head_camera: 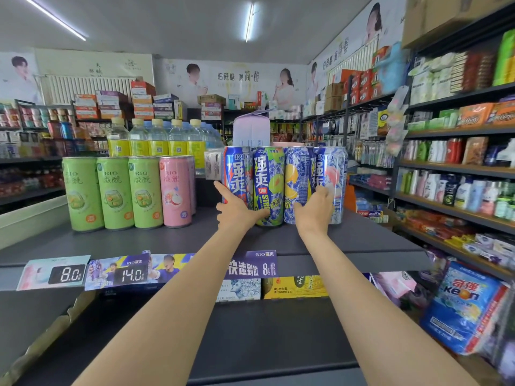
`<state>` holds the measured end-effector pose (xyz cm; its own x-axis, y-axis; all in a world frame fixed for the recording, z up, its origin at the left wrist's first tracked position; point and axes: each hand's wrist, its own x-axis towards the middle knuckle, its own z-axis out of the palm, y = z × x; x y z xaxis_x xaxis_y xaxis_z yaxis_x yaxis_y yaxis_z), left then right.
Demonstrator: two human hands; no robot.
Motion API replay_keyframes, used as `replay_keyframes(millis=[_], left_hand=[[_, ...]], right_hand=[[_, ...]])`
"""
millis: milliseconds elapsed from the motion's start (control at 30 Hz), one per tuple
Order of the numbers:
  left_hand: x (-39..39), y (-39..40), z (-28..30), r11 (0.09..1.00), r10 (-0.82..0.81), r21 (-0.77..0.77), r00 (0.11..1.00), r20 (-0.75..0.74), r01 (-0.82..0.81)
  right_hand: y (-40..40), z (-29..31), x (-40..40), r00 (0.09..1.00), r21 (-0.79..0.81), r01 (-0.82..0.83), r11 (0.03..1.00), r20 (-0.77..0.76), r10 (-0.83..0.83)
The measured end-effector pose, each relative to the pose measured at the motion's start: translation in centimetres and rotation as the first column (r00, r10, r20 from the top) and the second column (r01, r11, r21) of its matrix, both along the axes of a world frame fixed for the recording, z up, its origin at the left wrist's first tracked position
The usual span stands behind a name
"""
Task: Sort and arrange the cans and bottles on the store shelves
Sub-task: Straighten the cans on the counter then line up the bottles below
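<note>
On the dark top shelf (139,240), toward its left end, three green cans (113,192) stand upright in a row, touching, with a pink can (175,190) closing the row on the right. Behind them, at the back edge, a line of clear bottles (158,139) with yellow labels stands upright.

Near the middle of the shelf four blue cans stand side by side, touching. My left hand (237,208) grips the blue can with red lettering (237,174) at the left end of this group; my thumb points up along its left side and my fingers curl across the base of the lime-green and blue can (269,185) next to it. Then comes the blue can with lemon slices (296,182). My right hand (315,208) wraps low around the blue and white peach can (331,182) at the right end, fingers curled on its front.

Along the shelf's front edge hang price tags (69,274) reading 8.0 and 14.0.
</note>
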<state>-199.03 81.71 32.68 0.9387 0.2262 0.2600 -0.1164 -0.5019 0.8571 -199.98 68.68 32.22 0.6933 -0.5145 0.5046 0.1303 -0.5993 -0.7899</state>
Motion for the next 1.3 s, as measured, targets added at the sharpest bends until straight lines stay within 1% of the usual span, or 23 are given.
replay_keyframes(millis=[100,233,367,533,600,667,700,733,800,833,900,1033,1300], left_hand=[[0.4,-0.4,-0.3,0.999,0.038,0.002,0.999,0.012,-0.038],[0.8,-0.1,-0.8,1.000,0.021,0.001,0.998,0.052,-0.021],[0.7,-0.1,-1.1,1.000,0.019,0.013,0.997,0.070,-0.020],[0.7,0.0,-1.0,1.000,-0.002,-0.021,0.998,0.067,0.003],[0.6,0.1,-1.0,1.000,-0.008,-0.029,0.998,0.068,0.010],[0.6,0.2,-0.9,0.999,-0.012,-0.031,0.997,0.071,0.014],[0.6,0.2,-0.9,0.999,-0.016,-0.037,0.998,0.069,0.018],[0.5,0.2,-0.9,0.999,-0.019,-0.042,0.998,0.067,0.022],[0.5,0.2,-1.0,0.999,-0.018,-0.040,0.997,0.074,0.021],[0.5,0.2,-1.0,0.999,-0.017,-0.038,0.997,0.078,0.020],[0.6,0.1,-1.0,0.999,-0.020,-0.036,0.996,0.084,0.023],[0.9,0.2,-1.0,0.999,-0.013,-0.028,0.996,0.092,0.016],[0.8,0.0,-1.1,1.000,0.008,0.004,0.996,0.084,-0.009]], right_hand=[[0.1,0.1,0.3,0.999,-0.050,0.041,0.998,0.016,-0.040],[0.3,0.4,0.5,0.994,-0.105,0.106,0.989,-0.005,-0.107],[0.6,0.3,0.6,0.994,-0.093,0.111,0.989,0.013,-0.110],[0.0,0.3,0.6,0.996,-0.071,0.090,0.993,0.004,-0.090],[-1.0,0.7,-0.1,0.990,-0.088,0.113,0.990,0.096,-0.104],[-2.3,1.4,-0.8,0.967,-0.103,0.179,0.978,0.203,-0.155],[-3.1,1.6,-0.9,0.967,-0.090,0.188,0.978,0.189,-0.168],[-3.7,1.7,-0.9,0.981,-0.059,0.158,0.986,0.124,-0.150],[-4.4,1.2,-0.6,0.999,0.033,-0.001,0.999,-0.033,0.002],[-4.6,0.7,-0.3,0.994,0.065,-0.075,0.995,-0.073,0.080],[-4.8,0.1,0.1,0.985,0.088,-0.142,0.986,-0.082,0.149],[-5.0,0.0,0.6,0.982,0.082,-0.164,0.983,-0.077,0.171],[-4.8,-0.1,0.9,0.984,0.012,-0.126,0.992,-0.125,0.127]])
